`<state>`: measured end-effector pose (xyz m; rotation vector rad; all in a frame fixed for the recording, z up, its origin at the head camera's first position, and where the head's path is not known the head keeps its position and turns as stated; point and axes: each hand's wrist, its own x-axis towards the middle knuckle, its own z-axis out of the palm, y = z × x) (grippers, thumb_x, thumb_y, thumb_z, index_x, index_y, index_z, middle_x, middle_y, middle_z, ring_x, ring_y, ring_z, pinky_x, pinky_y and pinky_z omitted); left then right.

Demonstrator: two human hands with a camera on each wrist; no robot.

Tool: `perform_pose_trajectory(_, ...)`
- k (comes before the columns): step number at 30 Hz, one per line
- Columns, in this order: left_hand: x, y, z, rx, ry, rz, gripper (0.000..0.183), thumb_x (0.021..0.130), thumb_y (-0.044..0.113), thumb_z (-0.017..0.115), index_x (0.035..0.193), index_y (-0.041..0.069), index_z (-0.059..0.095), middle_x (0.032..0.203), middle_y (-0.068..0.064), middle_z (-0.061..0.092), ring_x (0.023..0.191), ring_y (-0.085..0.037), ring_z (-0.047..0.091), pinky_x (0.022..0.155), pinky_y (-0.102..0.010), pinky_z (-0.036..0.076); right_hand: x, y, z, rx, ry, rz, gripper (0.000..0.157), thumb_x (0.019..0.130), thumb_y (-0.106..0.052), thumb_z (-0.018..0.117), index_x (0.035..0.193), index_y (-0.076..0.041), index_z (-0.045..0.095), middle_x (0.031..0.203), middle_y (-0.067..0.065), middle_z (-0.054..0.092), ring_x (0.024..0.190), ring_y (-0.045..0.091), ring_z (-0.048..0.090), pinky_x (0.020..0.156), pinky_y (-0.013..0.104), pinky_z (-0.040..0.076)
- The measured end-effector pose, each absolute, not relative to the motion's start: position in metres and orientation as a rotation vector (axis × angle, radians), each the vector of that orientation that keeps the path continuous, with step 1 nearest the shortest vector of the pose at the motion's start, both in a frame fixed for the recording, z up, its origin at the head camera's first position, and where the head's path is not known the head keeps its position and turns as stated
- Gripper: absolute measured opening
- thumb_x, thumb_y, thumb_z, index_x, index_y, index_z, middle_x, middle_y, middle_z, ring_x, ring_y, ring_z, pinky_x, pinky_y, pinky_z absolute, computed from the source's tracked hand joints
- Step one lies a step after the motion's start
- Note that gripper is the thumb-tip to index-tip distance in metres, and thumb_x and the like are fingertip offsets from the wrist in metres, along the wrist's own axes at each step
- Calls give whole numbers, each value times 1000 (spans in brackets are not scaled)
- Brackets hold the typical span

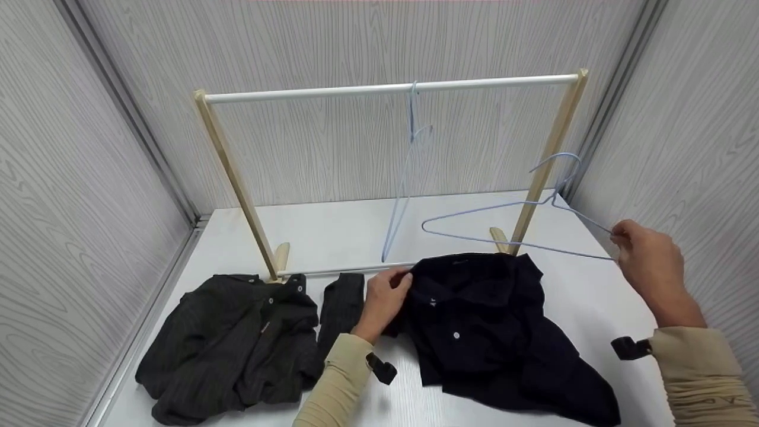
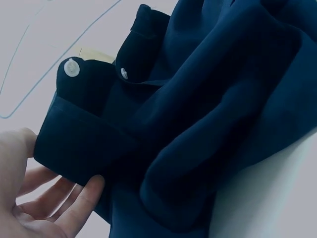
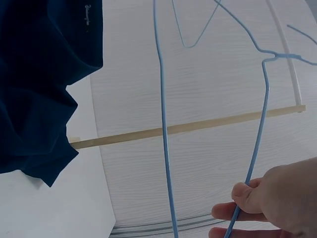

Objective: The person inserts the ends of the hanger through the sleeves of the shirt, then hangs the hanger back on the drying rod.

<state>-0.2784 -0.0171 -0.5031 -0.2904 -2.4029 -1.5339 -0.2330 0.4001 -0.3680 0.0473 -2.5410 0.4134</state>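
Note:
On the right half of the white table lies a navy shirt (image 1: 480,350), rumpled, with small white buttons. My left hand (image 1: 384,296) pinches its upper left edge between thumb and fingers. In the left wrist view, the left hand (image 2: 54,203) is at a folded edge of dark cloth near a white button (image 2: 72,68). Off to the right, my right hand (image 1: 649,258) holds a thin blue wire hanger (image 1: 554,196) by one end, hook upward. The hanger's other end reaches over the top of the shirt. Thumb and fingers of the right hand (image 3: 262,203) grip the wire in the right wrist view.
A rack with a white rail (image 1: 332,92) and wooden posts (image 1: 234,178) stands at the back. Another blue hanger (image 1: 388,243) hangs from its middle. A dark grey shirt (image 1: 231,350) lies at left, a strip of dark cloth (image 1: 343,302) beside it. Pale wood-grain walls enclose the table.

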Motion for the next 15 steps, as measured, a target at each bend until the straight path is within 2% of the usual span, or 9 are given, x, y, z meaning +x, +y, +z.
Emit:
perform_pose_trajectory(9, -281, -15, -496, -281, -2423, -1513, 22, 96, 27, 62, 108, 15, 76, 107, -2, 75, 101, -17, 69, 90, -33, 53, -234, 397, -373, 84, -2567, 415, 10, 94, 0, 58, 102, 4, 64, 91, 30, 68, 74, 47, 64, 62, 58, 45)
perform_pose_trajectory(15, -281, -13, -491, -346, -2425, -1519, 28, 98, 32, 61, 111, 12, 74, 110, -5, 74, 105, -19, 67, 93, -36, 52, -237, 392, -380, 152, -2531, 404, 5, 92, 0, 62, 96, 1, 65, 86, 26, 69, 74, 47, 64, 62, 60, 44)
